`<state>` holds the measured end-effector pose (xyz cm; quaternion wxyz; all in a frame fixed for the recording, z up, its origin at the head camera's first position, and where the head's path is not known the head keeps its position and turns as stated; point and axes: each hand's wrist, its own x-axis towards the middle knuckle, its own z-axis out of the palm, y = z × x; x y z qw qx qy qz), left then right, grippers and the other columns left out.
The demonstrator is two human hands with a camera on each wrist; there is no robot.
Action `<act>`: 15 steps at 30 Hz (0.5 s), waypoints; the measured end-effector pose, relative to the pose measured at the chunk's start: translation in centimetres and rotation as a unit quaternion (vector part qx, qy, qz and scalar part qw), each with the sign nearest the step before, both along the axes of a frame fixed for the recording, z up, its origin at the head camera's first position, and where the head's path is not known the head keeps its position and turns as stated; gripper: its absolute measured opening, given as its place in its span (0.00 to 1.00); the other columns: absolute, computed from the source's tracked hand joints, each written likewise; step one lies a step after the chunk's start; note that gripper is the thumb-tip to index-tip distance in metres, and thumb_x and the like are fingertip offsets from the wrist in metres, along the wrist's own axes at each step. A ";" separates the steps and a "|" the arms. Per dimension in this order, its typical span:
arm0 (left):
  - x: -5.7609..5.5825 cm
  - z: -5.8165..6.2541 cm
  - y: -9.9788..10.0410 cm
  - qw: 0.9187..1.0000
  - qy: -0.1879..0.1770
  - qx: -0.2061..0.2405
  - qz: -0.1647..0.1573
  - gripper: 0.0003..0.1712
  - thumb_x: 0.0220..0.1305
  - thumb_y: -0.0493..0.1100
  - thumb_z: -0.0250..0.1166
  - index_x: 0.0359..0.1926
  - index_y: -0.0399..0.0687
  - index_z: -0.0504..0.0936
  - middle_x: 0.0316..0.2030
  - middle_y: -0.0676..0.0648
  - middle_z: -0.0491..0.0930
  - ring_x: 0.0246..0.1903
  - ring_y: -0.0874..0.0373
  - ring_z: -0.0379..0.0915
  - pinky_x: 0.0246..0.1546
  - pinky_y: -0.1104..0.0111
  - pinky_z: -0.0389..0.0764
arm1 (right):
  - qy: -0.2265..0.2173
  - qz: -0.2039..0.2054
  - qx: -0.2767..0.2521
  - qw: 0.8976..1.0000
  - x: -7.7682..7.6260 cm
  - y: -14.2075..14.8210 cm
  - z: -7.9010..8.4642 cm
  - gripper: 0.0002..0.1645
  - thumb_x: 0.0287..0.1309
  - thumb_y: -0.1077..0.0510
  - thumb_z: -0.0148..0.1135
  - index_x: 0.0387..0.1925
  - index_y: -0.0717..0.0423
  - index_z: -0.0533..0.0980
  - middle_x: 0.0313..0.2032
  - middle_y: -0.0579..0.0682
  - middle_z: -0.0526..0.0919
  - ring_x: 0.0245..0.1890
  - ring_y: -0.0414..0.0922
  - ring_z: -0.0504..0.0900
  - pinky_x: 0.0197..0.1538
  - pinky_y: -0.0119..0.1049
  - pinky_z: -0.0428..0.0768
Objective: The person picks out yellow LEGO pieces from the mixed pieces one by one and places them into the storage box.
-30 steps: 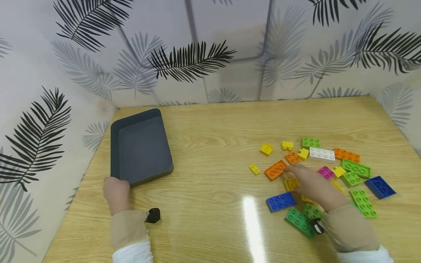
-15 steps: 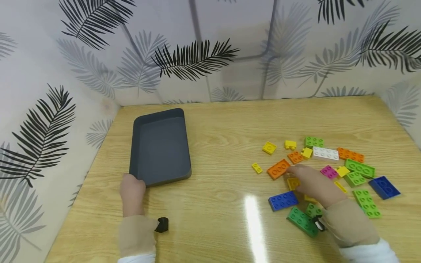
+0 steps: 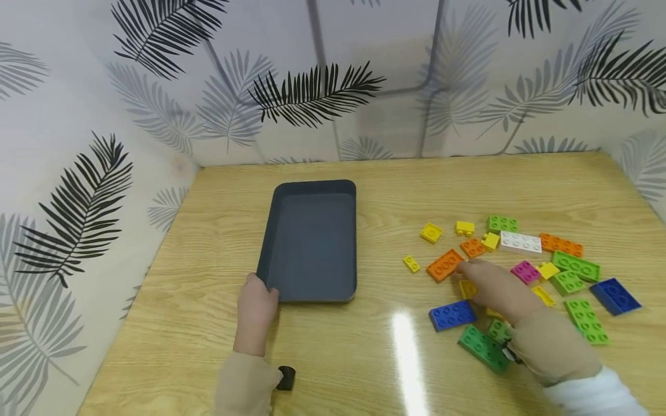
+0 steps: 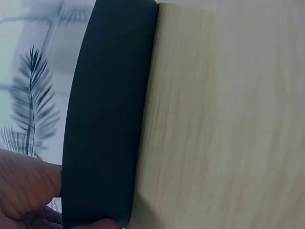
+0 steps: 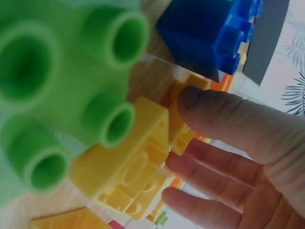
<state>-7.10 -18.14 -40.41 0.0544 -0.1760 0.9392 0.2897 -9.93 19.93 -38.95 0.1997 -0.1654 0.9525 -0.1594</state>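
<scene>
A dark grey rectangular tray point(image 3: 318, 248) stands left of centre on the wooden table. My left hand point(image 3: 257, 306) grips its near-left corner; in the left wrist view the thumb lies along the tray wall point(image 4: 105, 109), with a fingertip at the bottom edge. Over the toy bricks on the right, my right hand point(image 3: 496, 289) has its fingers apart and extended. In the right wrist view its thumb meets or overlaps a small yellow brick point(image 5: 178, 124), with a larger yellow brick point(image 5: 124, 162) beside the fingers. Whether thumb and brick touch is unclear.
Around the right hand lie an orange brick point(image 3: 446, 266), a blue brick point(image 3: 452, 315), a dark green brick point(image 3: 484, 348), a white brick point(image 3: 520, 242) and several more colours. A leaf-patterned curtain point(image 3: 385, 69) hangs behind the table point(image 3: 208, 242).
My left hand has slid the tray rightward, nearer the bricks, and it now stands straighter. The right hand has stayed in nearly the same place over the bricks.
</scene>
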 end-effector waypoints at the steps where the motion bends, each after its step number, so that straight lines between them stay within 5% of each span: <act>1: 0.2 -0.1 0.4 1.000 0.003 0.001 -0.003 0.31 0.57 0.36 0.51 0.54 0.16 0.53 0.47 0.19 0.68 0.44 0.31 0.71 0.40 0.49 0.78 | 0.004 0.003 0.000 1.000 0.0 -0.1 0.0 0.23 0.43 0.69 0.59 0.46 0.58 0.72 0.46 0.59 0.78 0.46 0.57 0.75 0.48 0.52 0.75; 15: 2.2 -0.3 4.0 0.999 0.028 0.010 -0.014 0.33 0.55 0.40 0.58 0.53 0.18 0.57 0.45 0.23 0.72 0.44 0.33 0.72 0.41 0.50 0.78 | 0.043 0.047 0.019 0.998 0.1 -0.6 -0.4 0.22 0.44 0.72 0.54 0.45 0.61 0.72 0.41 0.58 0.78 0.37 0.50 0.77 0.43 0.48 0.79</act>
